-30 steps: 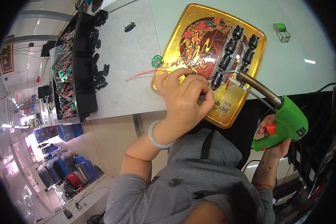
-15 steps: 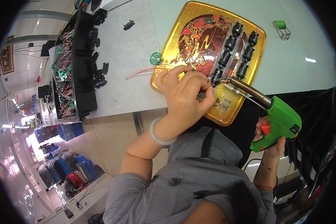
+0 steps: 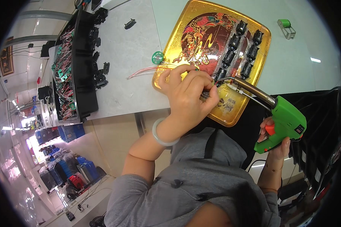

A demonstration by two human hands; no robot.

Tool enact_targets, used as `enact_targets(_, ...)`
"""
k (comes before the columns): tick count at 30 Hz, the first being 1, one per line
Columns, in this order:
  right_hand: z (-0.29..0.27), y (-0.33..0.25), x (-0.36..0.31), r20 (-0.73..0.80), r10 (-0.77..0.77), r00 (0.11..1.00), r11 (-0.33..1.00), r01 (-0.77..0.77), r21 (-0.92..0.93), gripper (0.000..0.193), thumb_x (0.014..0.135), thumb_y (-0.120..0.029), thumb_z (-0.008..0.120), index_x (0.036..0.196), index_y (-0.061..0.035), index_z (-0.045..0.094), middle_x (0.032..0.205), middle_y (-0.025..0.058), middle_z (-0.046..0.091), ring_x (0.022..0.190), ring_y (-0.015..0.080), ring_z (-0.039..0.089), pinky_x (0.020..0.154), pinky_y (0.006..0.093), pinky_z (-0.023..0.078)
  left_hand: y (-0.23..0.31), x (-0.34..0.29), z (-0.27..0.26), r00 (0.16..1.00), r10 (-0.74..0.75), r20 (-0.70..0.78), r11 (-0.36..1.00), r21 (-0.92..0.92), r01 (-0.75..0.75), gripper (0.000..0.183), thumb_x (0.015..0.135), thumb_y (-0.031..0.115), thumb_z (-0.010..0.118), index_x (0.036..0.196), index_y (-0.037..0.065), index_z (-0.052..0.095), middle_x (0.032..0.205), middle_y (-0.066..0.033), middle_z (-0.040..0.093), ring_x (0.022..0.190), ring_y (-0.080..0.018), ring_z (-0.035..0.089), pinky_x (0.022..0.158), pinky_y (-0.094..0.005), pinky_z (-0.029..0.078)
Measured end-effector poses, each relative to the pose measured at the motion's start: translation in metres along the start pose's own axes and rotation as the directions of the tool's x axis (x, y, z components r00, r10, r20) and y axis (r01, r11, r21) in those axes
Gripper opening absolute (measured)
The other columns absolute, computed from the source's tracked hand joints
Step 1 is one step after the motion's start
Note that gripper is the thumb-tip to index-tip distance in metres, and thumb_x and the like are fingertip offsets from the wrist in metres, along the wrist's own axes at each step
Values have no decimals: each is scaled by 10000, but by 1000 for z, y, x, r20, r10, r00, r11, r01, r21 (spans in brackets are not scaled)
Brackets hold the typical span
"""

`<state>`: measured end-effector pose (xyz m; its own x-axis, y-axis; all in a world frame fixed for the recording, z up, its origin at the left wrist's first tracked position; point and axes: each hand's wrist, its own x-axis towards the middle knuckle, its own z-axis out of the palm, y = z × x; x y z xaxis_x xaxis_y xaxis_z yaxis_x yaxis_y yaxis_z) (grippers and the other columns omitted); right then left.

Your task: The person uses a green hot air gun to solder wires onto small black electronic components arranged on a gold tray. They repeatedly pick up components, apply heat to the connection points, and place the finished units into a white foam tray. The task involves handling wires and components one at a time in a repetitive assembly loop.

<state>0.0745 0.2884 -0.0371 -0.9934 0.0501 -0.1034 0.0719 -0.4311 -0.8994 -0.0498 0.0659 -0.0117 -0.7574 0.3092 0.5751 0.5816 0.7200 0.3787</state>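
Note:
My right hand [image 3: 273, 139] is wrapped round the handle of a green soldering gun [image 3: 288, 121] with an orange trigger. Its tip meets the nearest of several small black plastic housings [image 3: 228, 58], which stand in two rows on a gold tray [image 3: 185, 22]. My left hand [image 3: 191, 92] is pinched at that same housing, holding thin wires [image 3: 147, 70]. Red and white strands of these trail out to the left, beside a small round green circuit board [image 3: 157, 58]. The exact wire ends between my fingertips are hidden.
At the left stands a black bin [image 3: 85, 64] full of wired green boards. Loose black housings [image 3: 100, 77] lie next to it, and one more housing [image 3: 130, 24] lies farther off. A green roll in a metal holder [image 3: 286, 28] sits at the far right.
Both hands and the soldering gun stay almost in place. The tray appears shifted very slightly.

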Motion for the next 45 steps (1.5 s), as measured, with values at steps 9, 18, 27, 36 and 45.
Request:
enact_targets(9, 2, -1, 7, -28, -104, 994, 988, 107, 116, 707, 764, -582, 363, 999, 81, 439, 869, 200, 475, 692, 162, 495, 491, 224, 474, -1, -1, 1, 1000, 9, -7, 1000, 5, -9, 151, 552, 90, 626, 608, 126, 490, 706, 36, 546, 833, -194, 475, 801, -364, 226)
enact_targets(18, 36, -3, 39, 47, -138, 989, 959, 122, 254, 698, 764, -594, 375, 1016, 54, 427, 891, 160, 448, 719, 155, 477, 560, 250, 480, -1, -1, 0, 1000, 14, -1, 1000, 12, -14, 145, 554, 96, 627, 598, 121, 491, 702, 35, 547, 840, -193, 469, 790, -356, 231)
enact_targets(27, 43, 18, 58, 184, -160, 970, 878, 54, 475, 712, 784, -567, 357, 1106, 67, 386, 1023, 170, 451, 919, 226, 475, 866, 461, 380, 0, 0, -1, 1000, 20, -5, 1000, 9, -19, 139, 553, 104, 633, 601, 121, 504, 700, 39, 546, 845, -191, 465, 786, -348, 231)
enact_targets(36, 39, 18, 60, 170, -160, 972, 862, 54, 503, 699, 782, -560, 371, 1105, 60, 381, 1023, 160, 439, 990, 240, 451, 880, 499, 358, -8, 5, -18, 996, -69, -63, 987, -148, 59, 371, 571, 168, 664, 883, 58, 495, 1014, -120, 465, 994, -301, 390, 877, -445, 212)
enact_targets(45, 36, 22, 54, 114, -200, 973, 868, 122, 481, 642, 802, -523, 375, 1177, -5, 318, 1082, 146, 402, 971, 246, 415, 870, 496, 373, -36, 20, -45, 969, -49, 244, 966, -235, 108, 152, 700, 129, 610, 775, 71, 492, 953, -61, 565, 1126, -334, 372, 957, -472, 149)
